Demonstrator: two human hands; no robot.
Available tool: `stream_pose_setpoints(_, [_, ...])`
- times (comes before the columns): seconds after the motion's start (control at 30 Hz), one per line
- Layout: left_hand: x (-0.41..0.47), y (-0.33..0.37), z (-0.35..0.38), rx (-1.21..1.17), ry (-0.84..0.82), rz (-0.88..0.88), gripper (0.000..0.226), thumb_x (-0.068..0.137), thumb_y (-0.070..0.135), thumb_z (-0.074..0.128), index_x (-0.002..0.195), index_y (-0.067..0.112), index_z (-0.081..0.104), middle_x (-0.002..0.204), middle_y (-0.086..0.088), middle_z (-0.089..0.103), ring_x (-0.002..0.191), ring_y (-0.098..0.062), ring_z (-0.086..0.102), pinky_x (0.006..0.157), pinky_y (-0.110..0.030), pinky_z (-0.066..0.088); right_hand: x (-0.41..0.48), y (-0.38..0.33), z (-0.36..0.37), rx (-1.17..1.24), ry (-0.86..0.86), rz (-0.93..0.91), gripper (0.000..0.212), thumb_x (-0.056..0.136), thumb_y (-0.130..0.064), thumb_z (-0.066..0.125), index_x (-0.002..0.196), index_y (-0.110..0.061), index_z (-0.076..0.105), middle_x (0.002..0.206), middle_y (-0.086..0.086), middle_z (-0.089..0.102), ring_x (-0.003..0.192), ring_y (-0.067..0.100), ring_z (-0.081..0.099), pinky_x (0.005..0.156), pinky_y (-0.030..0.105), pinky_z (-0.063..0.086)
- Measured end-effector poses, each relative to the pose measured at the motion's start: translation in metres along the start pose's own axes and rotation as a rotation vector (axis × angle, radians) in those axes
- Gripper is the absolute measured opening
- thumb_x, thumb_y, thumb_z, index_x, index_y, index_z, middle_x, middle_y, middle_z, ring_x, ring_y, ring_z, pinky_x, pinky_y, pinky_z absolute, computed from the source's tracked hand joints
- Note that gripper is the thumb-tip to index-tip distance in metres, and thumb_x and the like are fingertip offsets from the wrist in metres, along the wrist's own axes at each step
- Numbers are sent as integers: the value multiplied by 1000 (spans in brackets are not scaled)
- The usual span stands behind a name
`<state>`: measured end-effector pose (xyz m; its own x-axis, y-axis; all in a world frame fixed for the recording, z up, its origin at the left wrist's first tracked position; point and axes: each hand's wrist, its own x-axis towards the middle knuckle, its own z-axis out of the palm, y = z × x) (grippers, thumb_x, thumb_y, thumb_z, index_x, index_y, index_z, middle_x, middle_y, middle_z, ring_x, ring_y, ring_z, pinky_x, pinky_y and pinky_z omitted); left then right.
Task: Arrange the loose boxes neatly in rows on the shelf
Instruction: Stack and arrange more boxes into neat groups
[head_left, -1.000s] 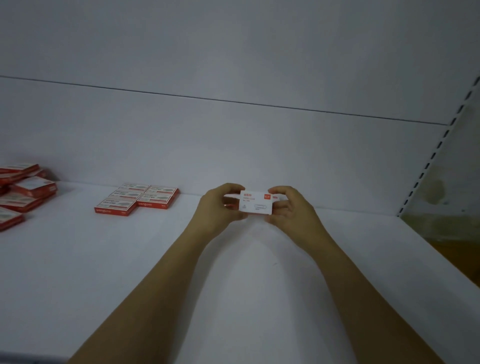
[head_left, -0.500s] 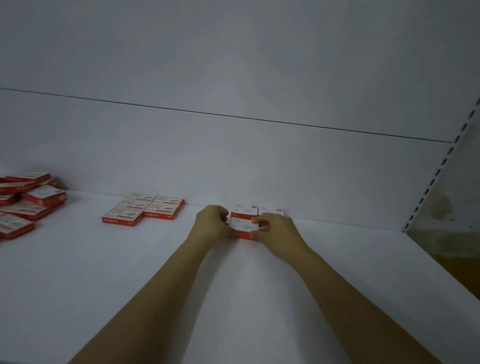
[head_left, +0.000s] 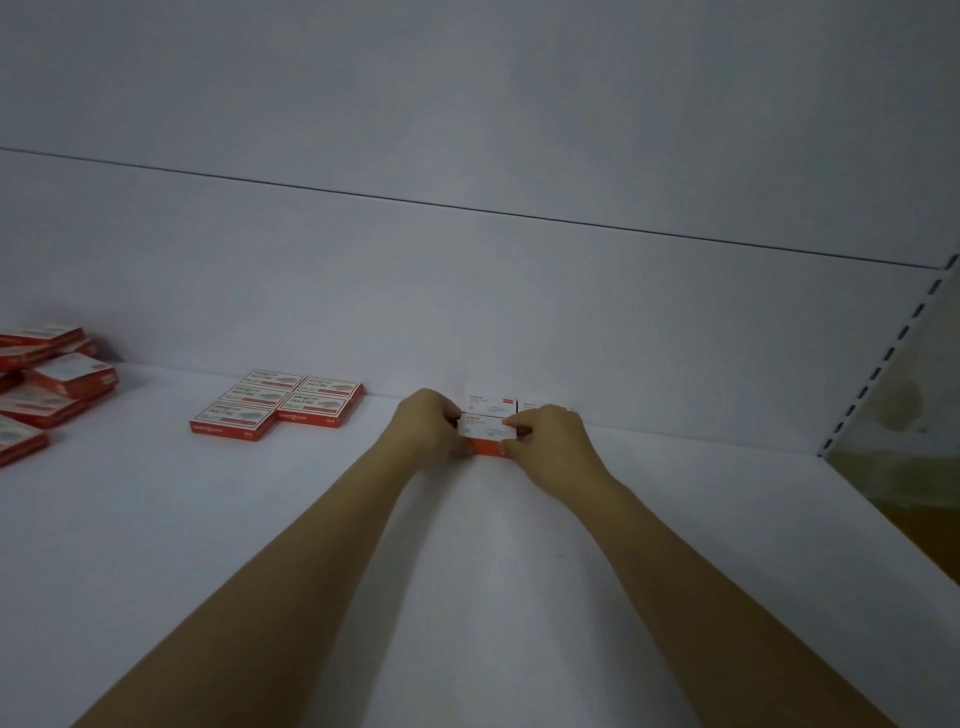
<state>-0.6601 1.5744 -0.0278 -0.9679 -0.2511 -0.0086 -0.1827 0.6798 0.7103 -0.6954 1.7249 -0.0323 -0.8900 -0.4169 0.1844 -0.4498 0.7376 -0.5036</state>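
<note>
Where my hands meet: left hand and right hand each pinch one end of the held box.
Held box: resting on the shelf, I think, just before two white boxes.

One second ago both hands hold the white and red box up in the air before the back wall. Now it lies flat on the shelf, just in front of two similar boxes at the wall. The left hand and the right hand have come down with it and grip its two ends.
</note>
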Motion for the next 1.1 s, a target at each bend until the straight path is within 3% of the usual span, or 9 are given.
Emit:
stream_pose_setpoints(0.17, [-6,2,0,108,53,-9,34,75,20,74,105,7,63,105,-10,63,92,-21,59,71,-22,44,5,-7,-11,-191,-86,-60,40,86,-31,60,121,-12,62,122,11,60,109,23,56,92,28,43])
stream_pose_setpoints(0.23, [-12,2,-7,170,64,5,53,78,23,73,125,7,54,122,-9,57,108,-22,55,82,-25,45,9,-15,-20,-304,-124,-91,40,87,-35,58,118,-10,62,116,13,61,103,25,57,87,30,45])
stream_pose_setpoints(0.3, [-22,-5,-22,233,85,15,59,80,23,71,132,8,48,128,-10,54,115,-24,52,87,-27,44,15,-29,-27,-370,-158,-135,40,88,-35,57,119,-9,60,117,14,60,105,27,56,88,31,43])
stream_pose_setpoints(0.43, [-51,-34,-71,438,166,-12,45,82,23,65,123,8,54,122,-11,55,114,-27,50,93,-34,43,25,-69,-22,-467,-260,-226,48,92,-41,50,130,-12,50,131,10,53,121,25,47,97,28,36])
stream_pose_setpoints(0.57, [-91,-73,-132,581,270,-125,44,84,24,63,124,10,53,120,-11,54,109,-28,53,90,-37,47,27,-126,4,-503,-322,-338,47,92,-41,49,130,-14,49,133,8,52,123,24,45,99,29,35])
stream_pose_setpoints(0.7, [-135,-113,-190,621,352,-223,45,85,24,63,125,7,53,123,-12,55,109,-27,54,89,-34,47,17,-190,34,-485,-334,-441,43,91,-39,52,124,-12,55,126,8,57,116,25,51,93,30,41])
stream_pose_setpoints(0.9, [-192,-169,-257,607,423,-320,44,86,21,62,128,10,52,127,-10,57,112,-25,55,92,-34,47,-2,-282,72,-417,-347,-533,42,90,-38,53,121,-10,58,125,8,57,116,26,50,96,32,41])
stream_pose_setpoints(1.1, [-214,-216,-303,596,469,-365,39,85,25,62,121,10,56,119,-9,60,104,-24,57,88,-35,50,-5,-356,104,-390,-330,-581,39,88,-37,55,118,-12,58,117,7,61,106,23,55,86,32,46])
